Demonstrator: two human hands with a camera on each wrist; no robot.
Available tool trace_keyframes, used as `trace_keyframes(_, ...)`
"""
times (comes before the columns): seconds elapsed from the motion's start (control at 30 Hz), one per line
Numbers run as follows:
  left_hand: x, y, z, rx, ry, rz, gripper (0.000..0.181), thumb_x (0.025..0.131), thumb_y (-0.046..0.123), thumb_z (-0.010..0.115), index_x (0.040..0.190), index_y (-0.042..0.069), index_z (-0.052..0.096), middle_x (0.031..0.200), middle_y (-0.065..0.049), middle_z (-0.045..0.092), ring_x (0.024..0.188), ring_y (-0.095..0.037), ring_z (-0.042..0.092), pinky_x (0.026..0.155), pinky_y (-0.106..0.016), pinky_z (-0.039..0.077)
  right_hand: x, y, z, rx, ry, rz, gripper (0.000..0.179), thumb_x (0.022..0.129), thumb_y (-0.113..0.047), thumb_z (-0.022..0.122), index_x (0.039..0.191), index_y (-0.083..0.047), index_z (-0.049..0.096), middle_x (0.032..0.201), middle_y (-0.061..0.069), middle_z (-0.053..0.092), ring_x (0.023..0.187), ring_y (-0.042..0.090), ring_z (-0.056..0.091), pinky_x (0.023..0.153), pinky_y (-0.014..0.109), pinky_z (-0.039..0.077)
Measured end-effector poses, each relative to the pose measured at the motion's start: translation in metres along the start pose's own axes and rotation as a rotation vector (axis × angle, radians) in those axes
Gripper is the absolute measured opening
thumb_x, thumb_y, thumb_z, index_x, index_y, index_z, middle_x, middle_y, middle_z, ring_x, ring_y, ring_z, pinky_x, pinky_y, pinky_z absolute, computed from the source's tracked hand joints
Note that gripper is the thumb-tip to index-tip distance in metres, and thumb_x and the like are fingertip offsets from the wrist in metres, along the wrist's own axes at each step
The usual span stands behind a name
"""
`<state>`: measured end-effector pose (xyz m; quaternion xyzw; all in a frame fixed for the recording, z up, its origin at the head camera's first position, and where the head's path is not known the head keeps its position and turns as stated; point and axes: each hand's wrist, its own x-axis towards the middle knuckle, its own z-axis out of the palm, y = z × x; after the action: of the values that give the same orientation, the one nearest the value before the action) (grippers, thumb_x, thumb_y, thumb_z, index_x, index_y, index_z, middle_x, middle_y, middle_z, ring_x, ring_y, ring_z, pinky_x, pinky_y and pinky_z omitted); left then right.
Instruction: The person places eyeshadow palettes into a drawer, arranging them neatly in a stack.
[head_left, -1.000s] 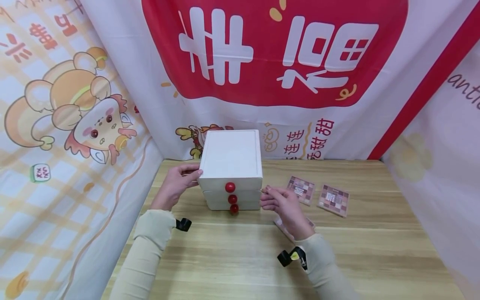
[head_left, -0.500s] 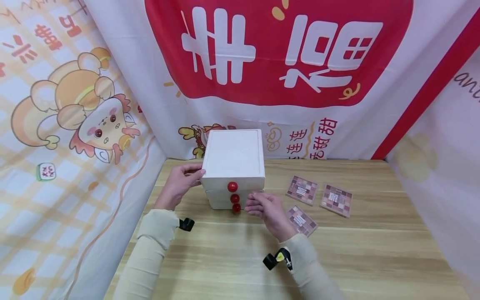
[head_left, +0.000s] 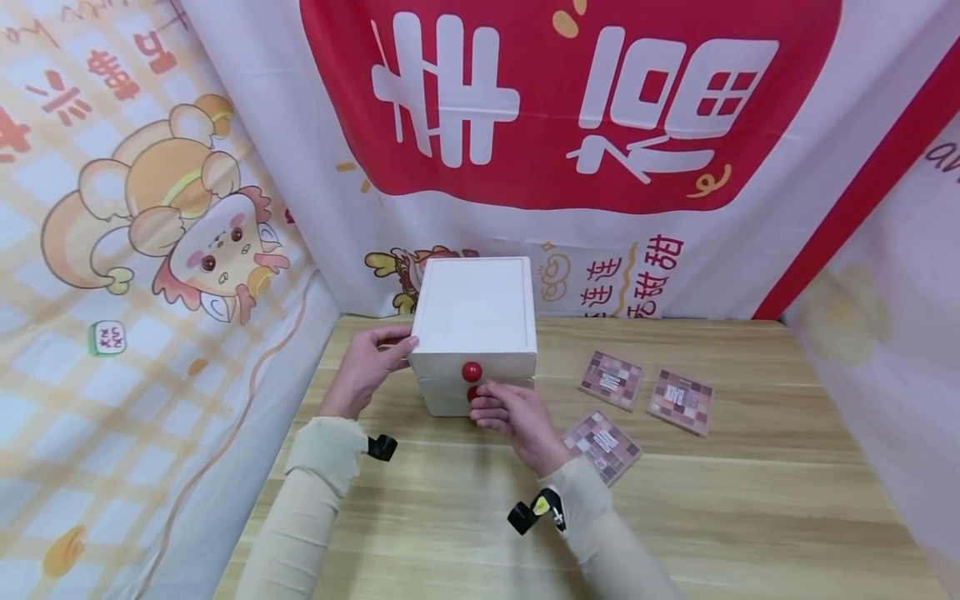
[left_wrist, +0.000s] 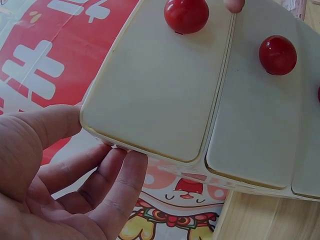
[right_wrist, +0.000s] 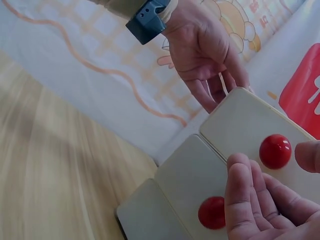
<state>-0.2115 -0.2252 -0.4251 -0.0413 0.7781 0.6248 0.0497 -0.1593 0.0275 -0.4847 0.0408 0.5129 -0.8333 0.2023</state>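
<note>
A small white drawer cabinet [head_left: 476,304] with red round knobs stands on the wooden table. My left hand [head_left: 365,367] rests at its left side; in the left wrist view the thumb touches the upper edge and the fingertips touch the side panel. In front of the drawers is my right hand [head_left: 517,425], covering part of the middle knob [right_wrist: 212,213]. The right wrist view shows its thumb and fingers apart, near the top knob [right_wrist: 275,151] and holding nothing. All drawers appear closed. The bottom knob is hidden behind the right hand in the head view.
Three flat checkered palettes, pink and brown, lie right of the cabinet: a near one [head_left: 602,447], a back one [head_left: 611,379] and a right one [head_left: 681,402]. Printed cloth [head_left: 637,225] hangs behind the table and along both sides.
My right hand has moved left from the cabinet's right side to the front of the middle knob, uncovering the near palette. The left hand has stayed at the cabinet's left side.
</note>
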Motion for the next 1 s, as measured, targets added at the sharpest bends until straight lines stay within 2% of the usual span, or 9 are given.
trace_keyframes(0.2, 0.001, 0.003, 0.000, -0.001, -0.015, -0.024, 0.041, 0.098, 0.018, 0.070, 0.133, -0.001, 0.062, 0.128, -0.020, 0.060, 0.103, -0.025, 0.064, 0.091, -0.039, 0.058, 0.007, 0.000, 0.008, 0.036, 0.025, 0.022, 0.046, 0.100, -0.022, 0.065, 0.126, 0.015, 0.056, 0.101, 0.021, 0.071, 0.080, 0.021, 0.072, 0.077, 0.030, 0.062)
trace_keyframes(0.27, 0.004, -0.001, -0.001, 0.000, -0.013, -0.018, 0.041, 0.097, 0.020, 0.071, 0.133, 0.000, 0.063, 0.128, -0.019, 0.061, 0.103, -0.025, 0.065, 0.090, -0.038, 0.059, 0.010, 0.000, 0.010, 0.051, 0.038, 0.032, 0.046, 0.099, -0.024, 0.066, 0.124, 0.013, 0.058, 0.101, 0.020, 0.071, 0.081, 0.021, 0.072, 0.076, 0.029, 0.062)
trace_keyframes(0.43, 0.003, -0.001, -0.001, -0.001, -0.001, -0.009, 0.041, 0.096, 0.022, 0.073, 0.130, 0.001, 0.065, 0.125, -0.017, 0.063, 0.103, -0.027, 0.066, 0.086, -0.035, 0.060, 0.013, -0.001, 0.014, 0.087, 0.061, 0.052, 0.040, 0.099, -0.026, 0.067, 0.121, 0.008, 0.063, 0.097, 0.017, 0.072, 0.080, 0.022, 0.072, 0.074, 0.029, 0.062)
trace_keyframes(0.77, 0.001, 0.002, -0.002, 0.017, -0.003, -0.014, 0.041, 0.095, 0.023, 0.073, 0.129, 0.002, 0.066, 0.127, -0.014, 0.062, 0.107, -0.028, 0.065, 0.086, -0.035, 0.060, 0.015, -0.005, 0.019, 0.141, 0.067, 0.063, 0.035, 0.100, -0.018, 0.064, 0.124, 0.007, 0.061, 0.093, 0.013, 0.073, 0.078, 0.020, 0.072, 0.073, 0.028, 0.062)
trace_keyframes(1.0, 0.001, 0.002, -0.001, 0.015, 0.006, -0.019, 0.039, 0.095, 0.022, 0.073, 0.128, 0.002, 0.066, 0.124, -0.014, 0.063, 0.105, -0.028, 0.065, 0.087, -0.035, 0.060, 0.016, -0.004, 0.019, 0.165, 0.075, 0.067, 0.035, 0.100, -0.018, 0.064, 0.124, 0.007, 0.061, 0.094, 0.014, 0.073, 0.079, 0.020, 0.072, 0.074, 0.028, 0.062)
